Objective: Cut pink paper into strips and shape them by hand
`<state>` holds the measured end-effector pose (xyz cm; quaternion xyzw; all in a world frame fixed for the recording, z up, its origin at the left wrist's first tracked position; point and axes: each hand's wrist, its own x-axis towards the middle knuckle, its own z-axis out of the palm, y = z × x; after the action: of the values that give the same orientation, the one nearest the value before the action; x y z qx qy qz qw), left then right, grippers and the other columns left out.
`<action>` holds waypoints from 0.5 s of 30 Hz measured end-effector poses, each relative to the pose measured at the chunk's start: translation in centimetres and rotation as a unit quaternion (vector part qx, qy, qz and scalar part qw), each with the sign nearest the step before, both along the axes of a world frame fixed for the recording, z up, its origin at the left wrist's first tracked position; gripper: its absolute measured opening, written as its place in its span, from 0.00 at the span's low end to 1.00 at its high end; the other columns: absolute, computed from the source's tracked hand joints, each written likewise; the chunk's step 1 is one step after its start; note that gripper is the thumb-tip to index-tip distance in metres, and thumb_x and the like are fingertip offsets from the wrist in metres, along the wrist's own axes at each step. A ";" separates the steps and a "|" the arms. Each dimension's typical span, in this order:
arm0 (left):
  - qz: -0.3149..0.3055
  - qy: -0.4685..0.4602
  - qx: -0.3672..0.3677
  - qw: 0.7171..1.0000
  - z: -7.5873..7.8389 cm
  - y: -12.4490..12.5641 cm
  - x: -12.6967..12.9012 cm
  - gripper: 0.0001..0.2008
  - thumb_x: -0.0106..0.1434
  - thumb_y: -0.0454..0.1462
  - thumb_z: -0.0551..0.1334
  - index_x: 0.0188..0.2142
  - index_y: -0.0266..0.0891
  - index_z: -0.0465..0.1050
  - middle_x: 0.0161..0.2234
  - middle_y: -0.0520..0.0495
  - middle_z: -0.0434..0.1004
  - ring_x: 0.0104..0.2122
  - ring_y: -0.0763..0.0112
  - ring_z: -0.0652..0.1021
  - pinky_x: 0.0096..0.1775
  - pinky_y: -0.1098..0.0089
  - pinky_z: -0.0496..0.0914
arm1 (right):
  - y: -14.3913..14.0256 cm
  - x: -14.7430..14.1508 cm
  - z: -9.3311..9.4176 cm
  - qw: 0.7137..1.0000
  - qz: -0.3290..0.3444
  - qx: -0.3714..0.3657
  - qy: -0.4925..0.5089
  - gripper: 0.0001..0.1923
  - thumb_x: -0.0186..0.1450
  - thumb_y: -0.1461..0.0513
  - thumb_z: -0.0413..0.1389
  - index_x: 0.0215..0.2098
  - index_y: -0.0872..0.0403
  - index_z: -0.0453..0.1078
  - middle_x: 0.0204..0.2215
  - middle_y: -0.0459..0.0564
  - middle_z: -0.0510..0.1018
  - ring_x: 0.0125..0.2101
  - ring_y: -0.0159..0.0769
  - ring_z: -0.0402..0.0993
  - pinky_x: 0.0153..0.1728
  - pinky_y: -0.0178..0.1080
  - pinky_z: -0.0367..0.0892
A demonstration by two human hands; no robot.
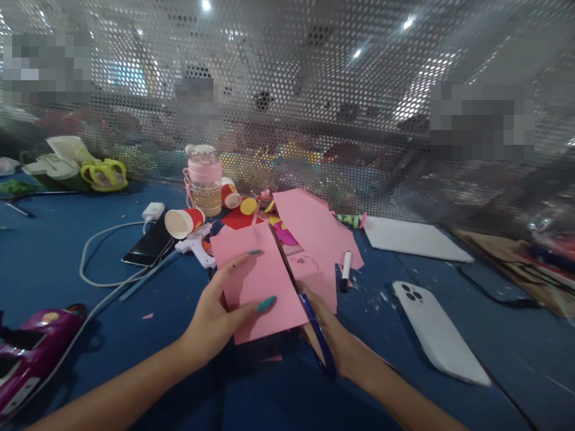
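Left hand [215, 323] pinches pink paper sheet [260, 281] at frame centre, right hand [335, 344] grips blue-handled scissors [314, 326] mid-cut; loose hold could skew the cut.

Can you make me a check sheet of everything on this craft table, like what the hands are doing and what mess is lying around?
Surface: blue table, small scraps.
Job's things: pink paper held by left hand; blue-handled scissors in right hand, blade along the paper's edge.
Clutter: more pink sheets, paper cups, pink bottle, marker, white glue gun, white phone, dark phone, purple object.
Cables: white cable with charger plug.
Surroundings: perforated screen.
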<state>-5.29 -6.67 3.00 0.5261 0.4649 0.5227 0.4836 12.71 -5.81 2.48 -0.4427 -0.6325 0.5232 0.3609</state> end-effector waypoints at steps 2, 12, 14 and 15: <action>0.004 0.006 0.006 1.000 0.0 0.0 0.0 0.29 0.49 0.38 0.67 0.51 0.44 0.62 0.58 0.47 0.59 0.54 0.58 0.66 0.51 0.60 0.66 | 0.1 -0.3 0.3 1.000 0.007 -0.021 0.018 0.16 0.54 0.50 0.52 0.36 0.49 0.66 0.35 0.51 0.77 0.36 0.42 0.73 0.37 0.42 0.70; -0.008 -0.007 0.015 1.000 -0.2 0.1 -0.1 0.28 0.50 0.38 0.66 0.51 0.46 0.62 0.58 0.47 0.58 0.53 0.58 0.67 0.47 0.61 0.70 | 0.5 -0.3 -0.7 0.999 0.005 -0.020 0.042 0.16 0.55 0.50 0.53 0.35 0.51 0.66 0.31 0.49 0.77 0.31 0.39 0.73 0.32 0.40 0.70; -0.006 -0.008 0.015 1.000 -0.3 0.1 -0.1 0.28 0.50 0.37 0.66 0.50 0.46 0.62 0.58 0.48 0.59 0.53 0.59 0.67 0.49 0.61 0.69 | 0.6 -0.3 -1.4 0.998 -0.023 -0.036 0.054 0.18 0.55 0.48 0.52 0.37 0.51 0.67 0.30 0.49 0.77 0.31 0.39 0.73 0.31 0.39 0.70; -0.003 -0.007 0.019 1.000 -0.4 0.1 -0.1 0.28 0.50 0.37 0.67 0.50 0.46 0.62 0.58 0.48 0.59 0.53 0.59 0.67 0.49 0.61 0.68 | 0.6 -0.3 -1.6 0.996 -0.041 -0.047 0.060 0.19 0.55 0.47 0.52 0.38 0.50 0.68 0.30 0.49 0.77 0.31 0.39 0.73 0.31 0.39 0.70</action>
<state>-5.40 -6.60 2.65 0.5333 0.4497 0.5335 0.4784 12.44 -5.16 0.85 -0.4529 -0.5655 0.5628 0.3980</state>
